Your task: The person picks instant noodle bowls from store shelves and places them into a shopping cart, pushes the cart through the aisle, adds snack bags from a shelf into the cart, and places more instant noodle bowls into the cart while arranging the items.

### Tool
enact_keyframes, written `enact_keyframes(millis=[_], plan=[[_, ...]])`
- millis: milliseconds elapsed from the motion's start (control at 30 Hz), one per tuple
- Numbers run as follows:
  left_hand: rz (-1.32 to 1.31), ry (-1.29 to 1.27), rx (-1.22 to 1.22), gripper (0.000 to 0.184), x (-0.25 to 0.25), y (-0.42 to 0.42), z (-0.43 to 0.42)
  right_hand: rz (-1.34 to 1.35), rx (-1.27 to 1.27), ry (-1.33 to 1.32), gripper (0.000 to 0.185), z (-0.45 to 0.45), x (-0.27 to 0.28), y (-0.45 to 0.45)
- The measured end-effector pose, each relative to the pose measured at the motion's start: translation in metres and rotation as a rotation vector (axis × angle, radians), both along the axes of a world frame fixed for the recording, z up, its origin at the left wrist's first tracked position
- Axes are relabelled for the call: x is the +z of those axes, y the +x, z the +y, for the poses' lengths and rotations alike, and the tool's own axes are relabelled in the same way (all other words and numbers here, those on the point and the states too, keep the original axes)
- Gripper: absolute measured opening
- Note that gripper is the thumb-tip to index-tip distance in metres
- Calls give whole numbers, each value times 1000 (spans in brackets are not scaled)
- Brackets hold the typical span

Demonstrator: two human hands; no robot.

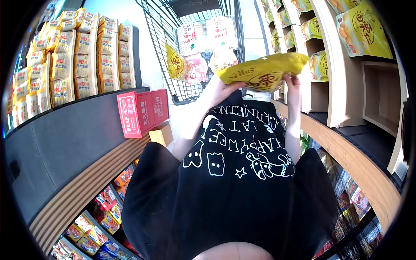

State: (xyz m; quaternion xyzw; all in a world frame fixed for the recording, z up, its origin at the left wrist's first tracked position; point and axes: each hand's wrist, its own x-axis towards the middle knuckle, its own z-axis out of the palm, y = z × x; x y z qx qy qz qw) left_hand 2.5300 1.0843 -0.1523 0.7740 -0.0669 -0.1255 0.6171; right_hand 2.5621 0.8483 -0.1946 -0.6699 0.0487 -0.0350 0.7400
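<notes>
Shelving (346, 86) and a dark counter (47, 145) flank a wire cart (158, 37), left hand (221, 91) and right hand (293, 87) pinching one yellow bag (262, 69).

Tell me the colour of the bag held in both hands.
The bag is mostly yellow, with dark lettering; the head view shows it best.

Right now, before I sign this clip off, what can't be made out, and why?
Head view:
- Yellow bag: its far side, turned away from the camera.
- Left hand: some fingers, hidden by the bag.
- Shopping cart: its far end, cut off by the top edge.
- Red box: the fine print, too small to read.
</notes>
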Motion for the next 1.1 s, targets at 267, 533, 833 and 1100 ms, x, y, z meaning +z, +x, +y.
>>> enact_keyframes(millis=[267,533,833,1100], plan=[[-186,608,240,28,-68,-2,36,179,301,-120,47,9,-63,6],[-135,508,756,39,-149,87,150,396,467,-567,58,-17,-102,-23],[197,658,1159,38,-175,174,179,564,204,-511,58,-39,-111,-72],[369,671,1236,36,-221,183,193,750,73,-413,59,-51,-120,-123]])
